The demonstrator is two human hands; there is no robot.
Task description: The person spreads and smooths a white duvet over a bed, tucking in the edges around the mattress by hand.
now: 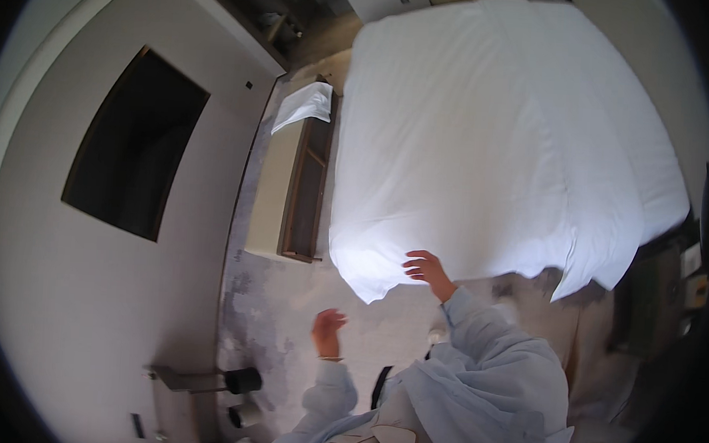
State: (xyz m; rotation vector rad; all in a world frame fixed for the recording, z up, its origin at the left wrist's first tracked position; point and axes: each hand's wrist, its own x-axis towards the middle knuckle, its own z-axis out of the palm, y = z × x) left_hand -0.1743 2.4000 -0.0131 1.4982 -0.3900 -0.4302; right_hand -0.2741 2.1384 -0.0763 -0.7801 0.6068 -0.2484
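Note:
A large bed with a white duvet [455, 142] fills the upper middle and right of the head view, its near edge hanging down in loose corners. My right hand [427, 269] is over the near edge of the duvet, fingers apart and holding nothing; whether it touches the cloth I cannot tell. My left hand [327, 333] is lower and to the left, above the carpet [302, 297], with its fingers curled and nothing visible in it. A thin band circles the left wrist.
Left of the bed stands a long cream bench [269, 199] with a wooden frame, a folded white cloth [305, 106] on its far end. A dark wall-mounted panel [136, 144] hangs further left. Bins [243, 380] stand by a desk [184, 381] at lower left; a nightstand [642, 297] is at right.

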